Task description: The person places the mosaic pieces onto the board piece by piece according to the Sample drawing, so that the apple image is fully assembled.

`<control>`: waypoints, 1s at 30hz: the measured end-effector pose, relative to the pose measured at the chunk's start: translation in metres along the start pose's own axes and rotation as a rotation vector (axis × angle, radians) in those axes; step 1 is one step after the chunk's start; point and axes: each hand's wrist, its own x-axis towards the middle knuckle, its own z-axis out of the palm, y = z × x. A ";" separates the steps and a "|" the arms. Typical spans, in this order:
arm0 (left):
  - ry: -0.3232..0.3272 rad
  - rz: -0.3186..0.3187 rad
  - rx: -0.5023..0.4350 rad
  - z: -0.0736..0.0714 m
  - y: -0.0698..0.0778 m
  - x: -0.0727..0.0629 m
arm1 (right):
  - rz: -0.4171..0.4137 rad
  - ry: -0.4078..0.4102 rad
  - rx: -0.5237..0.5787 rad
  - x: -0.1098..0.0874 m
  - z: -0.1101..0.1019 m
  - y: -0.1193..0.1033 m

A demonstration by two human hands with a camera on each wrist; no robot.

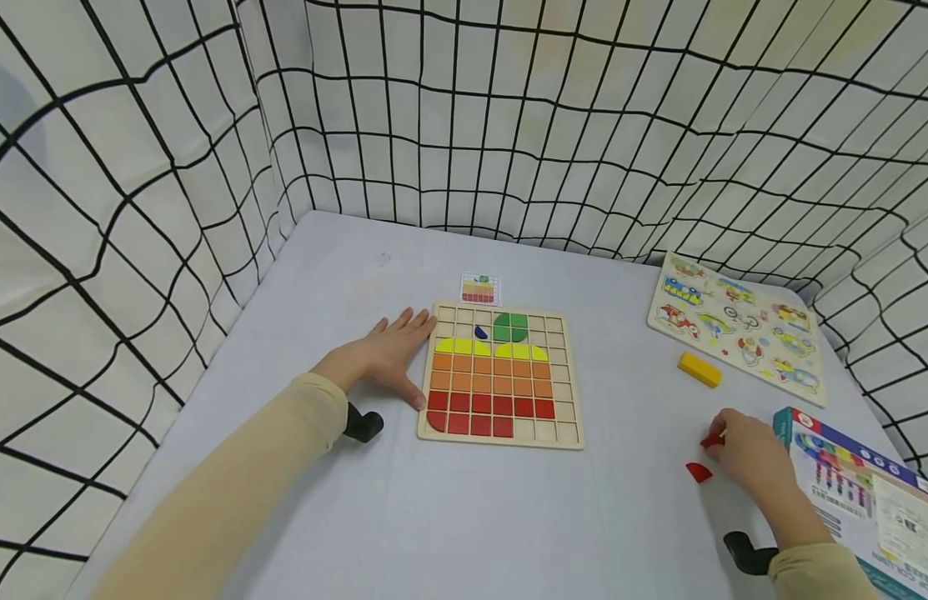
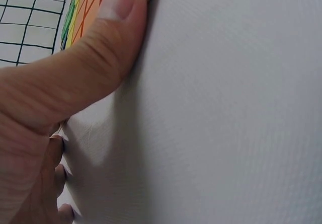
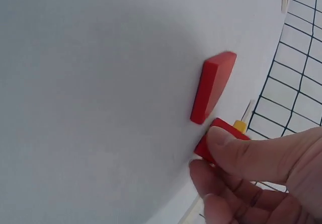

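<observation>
In the head view, a wooden grid board point(image 1: 569, 383) lies mid-table, filled with rows of red, orange and yellow pieces, plus a green shape point(image 1: 511, 327) and a small dark blue piece point(image 1: 481, 332). My left hand point(image 1: 384, 354) rests on its left edge, fingers spread, thumb at the lower left side. Over on the right, my right hand point(image 1: 752, 454) pinches a red block point(image 3: 205, 147) between thumb and fingers. Beside it on the table lies a red quarter-round block point(image 3: 214, 85), apart from the held one. A small pattern card point(image 1: 480, 288) sits behind the board.
A yellow block point(image 1: 699, 369) lies beyond the right hand. Behind it is a wooden puzzle board point(image 1: 741, 325) with vehicle pictures. A printed box point(image 1: 854, 492) stands close to the right forearm. Black netting point(image 1: 464, 150) borders the table's back and sides.
</observation>
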 end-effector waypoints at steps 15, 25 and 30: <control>-0.008 -0.017 0.001 0.000 0.001 0.002 | -0.291 0.130 0.294 -0.002 0.024 -0.088; -0.005 -0.025 -0.007 0.000 0.001 0.002 | -0.270 -0.010 0.478 0.007 0.040 -0.147; 0.000 -0.019 -0.002 0.000 0.001 0.002 | -0.268 -0.031 0.477 0.008 0.046 -0.165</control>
